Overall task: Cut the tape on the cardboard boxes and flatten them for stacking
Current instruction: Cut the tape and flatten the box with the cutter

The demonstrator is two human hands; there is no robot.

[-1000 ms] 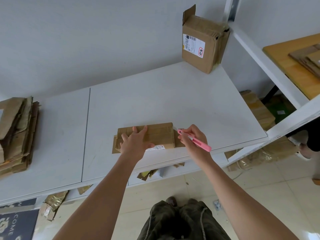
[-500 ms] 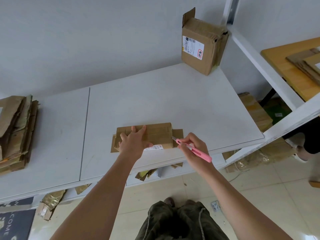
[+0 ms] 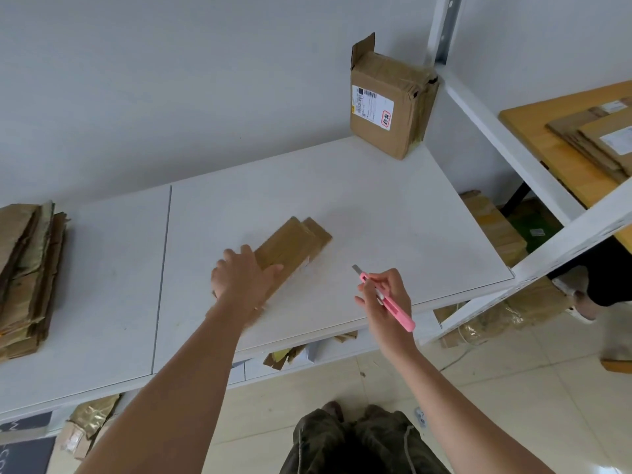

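Since half a second ago, the flattened box (image 3: 290, 249) was swung diagonal under the spread left hand (image 3: 244, 280); the cutter (image 3: 386, 301), pinched in the right hand (image 3: 388, 295), was lifted clear, so cutting seems done.

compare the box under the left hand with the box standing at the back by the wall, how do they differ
The flattened box lies flat on the white shelf under the left hand; the upright box stands tall at the back corner, untouched. The upright box keeps its full shape with one flap raised and shows a shipping label; the flattened one is collapsed and angled diagonally. Both are brown cardboard.
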